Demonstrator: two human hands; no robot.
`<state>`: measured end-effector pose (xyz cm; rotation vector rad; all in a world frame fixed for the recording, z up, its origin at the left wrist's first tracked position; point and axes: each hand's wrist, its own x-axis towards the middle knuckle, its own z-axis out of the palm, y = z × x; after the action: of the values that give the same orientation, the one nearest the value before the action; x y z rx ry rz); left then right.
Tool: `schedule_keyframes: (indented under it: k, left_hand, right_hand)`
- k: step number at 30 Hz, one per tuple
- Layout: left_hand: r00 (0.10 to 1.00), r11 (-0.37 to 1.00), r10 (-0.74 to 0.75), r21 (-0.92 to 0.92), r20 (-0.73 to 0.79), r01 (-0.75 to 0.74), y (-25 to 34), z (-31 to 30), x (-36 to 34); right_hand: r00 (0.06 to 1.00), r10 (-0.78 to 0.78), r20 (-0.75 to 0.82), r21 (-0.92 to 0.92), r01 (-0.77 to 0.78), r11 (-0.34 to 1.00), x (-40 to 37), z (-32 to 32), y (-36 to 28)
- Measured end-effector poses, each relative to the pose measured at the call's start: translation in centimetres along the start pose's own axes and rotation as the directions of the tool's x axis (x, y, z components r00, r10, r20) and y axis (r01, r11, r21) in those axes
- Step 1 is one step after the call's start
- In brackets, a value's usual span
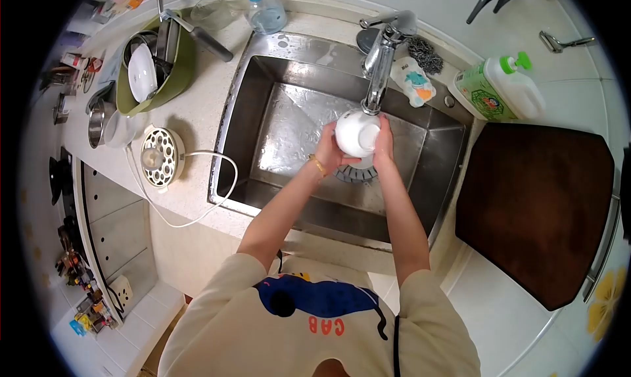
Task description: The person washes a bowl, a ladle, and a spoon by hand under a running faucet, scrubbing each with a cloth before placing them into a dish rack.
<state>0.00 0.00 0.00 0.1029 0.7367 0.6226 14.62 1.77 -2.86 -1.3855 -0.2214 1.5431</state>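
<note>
A white bowl is tilted under the spout of the chrome faucet, its foot ring turned toward the right. My left hand grips the bowl's left side, fingers closed along it. On the opposite side my right hand presses against the bowl near its foot. Both hands are over the stainless steel sink, above the drain strainer, which the bowl and hands partly cover. Wet patches shine on the sink floor.
Left of the sink are a cream egg cooker base with a looping white cord, and a green dish basket of dishes. A blue-pump soap bottle, a large detergent bottle and a dark brown board surround the sink.
</note>
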Motion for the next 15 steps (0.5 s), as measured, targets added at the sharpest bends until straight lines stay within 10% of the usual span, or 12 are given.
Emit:
schedule_keyframes:
  k: [3, 6, 8, 11, 15]
  left_hand:
    - [0.973, 0.968, 0.23, -0.11, 0.023, -0.226, 0.1, 1.6, 0.5]
    - [0.846, 0.871, 0.463, 0.315, -0.263, -0.378, -0.6, 2.5, 1.3]
    - [0.822, 0.831, 0.52, 0.361, -0.23, -0.424, -0.6, 0.7, 3.6]
    - [0.859, 0.88, 0.445, 0.304, -0.254, -0.366, 0.5, 1.0, 3.6]
    - [0.909, 0.912, 0.383, 0.221, -0.165, -0.345, 0.8, -0.7, 4.7]
  right_hand:
    - [0.977, -0.183, -0.11, -0.368, 0.131, 0.921, 1.3, -1.6, 0.3]
    - [0.981, -0.178, -0.083, -0.335, 0.14, 0.932, -0.6, -1.5, 0.0]
    - [0.997, -0.07, 0.04, 0.093, 0.066, 0.993, -4.2, -0.5, -1.7]
    - [0.955, 0.009, 0.298, 0.249, -0.087, 0.965, -5.7, -1.3, -1.5]
    - [0.963, 0.026, 0.267, 0.29, -0.106, 0.951, -6.4, -0.9, -1.1]
